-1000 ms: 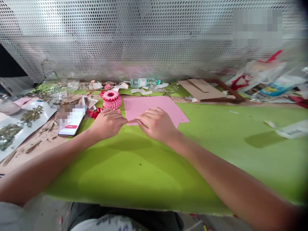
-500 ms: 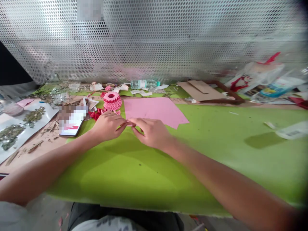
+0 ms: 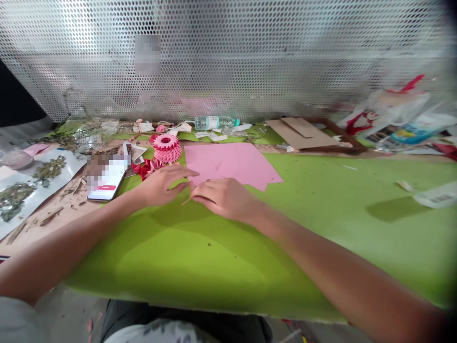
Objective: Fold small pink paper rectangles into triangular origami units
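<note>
My right hand (image 3: 226, 197) is closed on a small pink paper piece (image 3: 187, 200), whose thin end sticks out to the left of the fingertips. Just left of it, my left hand (image 3: 164, 186) has its thumb and fingers apart, with nothing seen between them. Behind both hands a large pink paper sheet (image 3: 232, 162) lies flat on the green table surface (image 3: 214, 267). A ring-shaped stack of folded pink paper (image 3: 167, 148) stands beyond my left hand, with red and pink folded pieces (image 3: 143, 167) at its foot.
A phone (image 3: 109, 183) lies at left beside dried plant bits on white paper (image 3: 67, 166). Along the back are a plastic bottle (image 3: 214, 123), cardboard (image 3: 303, 133) and plastic bags (image 3: 392, 119). A white packet (image 3: 437, 195) rests at right, before a perforated metal screen (image 3: 232, 57).
My left thumb and fingers have parted and drawn slightly left from the small paper piece. That piece, in my right hand, now slants down to the left.
</note>
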Motion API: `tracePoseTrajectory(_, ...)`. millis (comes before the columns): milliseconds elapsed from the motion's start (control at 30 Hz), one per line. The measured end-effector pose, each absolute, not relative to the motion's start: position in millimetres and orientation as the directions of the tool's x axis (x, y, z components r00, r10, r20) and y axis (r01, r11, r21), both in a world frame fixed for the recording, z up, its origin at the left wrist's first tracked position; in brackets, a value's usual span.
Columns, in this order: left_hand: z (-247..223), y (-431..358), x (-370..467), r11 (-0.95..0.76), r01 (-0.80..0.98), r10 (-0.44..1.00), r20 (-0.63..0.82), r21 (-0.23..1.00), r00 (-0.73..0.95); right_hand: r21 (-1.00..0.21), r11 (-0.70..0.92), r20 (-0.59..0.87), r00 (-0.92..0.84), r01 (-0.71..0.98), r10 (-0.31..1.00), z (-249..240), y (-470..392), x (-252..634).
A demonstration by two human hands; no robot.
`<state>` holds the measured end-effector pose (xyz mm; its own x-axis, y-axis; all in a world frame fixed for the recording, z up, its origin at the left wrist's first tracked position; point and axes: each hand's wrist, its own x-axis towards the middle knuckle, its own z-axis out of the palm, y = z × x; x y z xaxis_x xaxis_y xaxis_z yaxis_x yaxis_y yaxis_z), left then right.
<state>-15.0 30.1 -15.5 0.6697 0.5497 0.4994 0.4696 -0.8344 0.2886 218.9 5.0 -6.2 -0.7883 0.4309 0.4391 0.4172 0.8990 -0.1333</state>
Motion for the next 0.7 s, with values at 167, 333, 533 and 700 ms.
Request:
tracePoseTrajectory(167, -15.1, 29.9, -12.9, -0.808, 0.447, 0.585, 0.434, 0.383, 0.685, -0.177, 0.891, 0.398, -0.797, 0.419, 0.454, -3.4, 3.6, 221.2)
tracePoseTrajectory(333, -12.8, 28.1, -13.5, -0.704, 0.442, 0.683, 0.361, 0.556, 0.635, -0.207, 0.879, 0.375, -0.794, 0.43, 0.478, -1.5, 5.3, 223.3)
tracePoseTrajectory(533, -13.0, 25.7, -10.9, -0.58, 0.472, 0.792, 0.322, 0.664, 0.519, -0.197, 0.808, 0.444, -0.685, 0.555, 0.578, -1.0, 4.5, 220.9)
tracePoseTrajectory(700, -13.9, 22.4, -7.4, -0.549, 0.511, 0.819, 0.302, 0.661, 0.488, -0.184, 0.807, 0.455, -0.679, 0.562, 0.576, 0.0, 2.0, 220.4)
